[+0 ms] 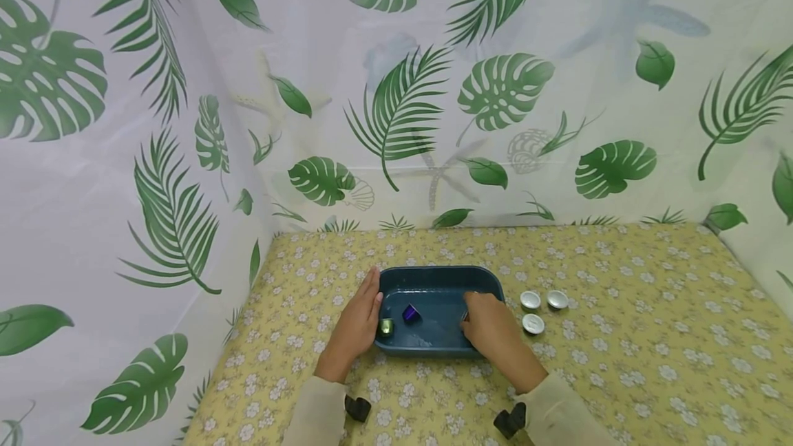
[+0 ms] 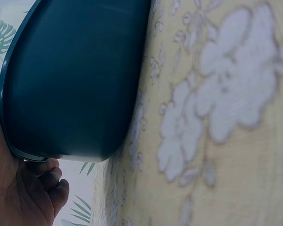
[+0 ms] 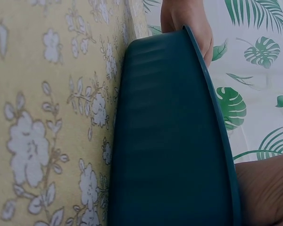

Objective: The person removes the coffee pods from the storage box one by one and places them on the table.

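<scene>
A dark teal rectangular tub (image 1: 434, 351) stands on the flowered cloth. My left hand (image 1: 358, 319) holds its left end, thumb at the rim and fingers along the outer wall; the left wrist view shows these fingers (image 2: 51, 181) bent beside the tub wall (image 2: 75, 80). Inside the tub lie a green coffee capsule (image 1: 386, 327), near the left wall, and a purple coffee capsule (image 1: 411, 314) on its side. My right hand (image 1: 492, 329) reaches over the right end with curled fingers, pinching a small coffee capsule mostly hidden by the hand.
Just right of the tub, three coffee capsules sit with silver lids up: a near one (image 1: 533, 324), a back left one (image 1: 530, 300) and a back right one (image 1: 557, 299). A leaf-printed wall sheet (image 1: 396, 205) rises behind the table.
</scene>
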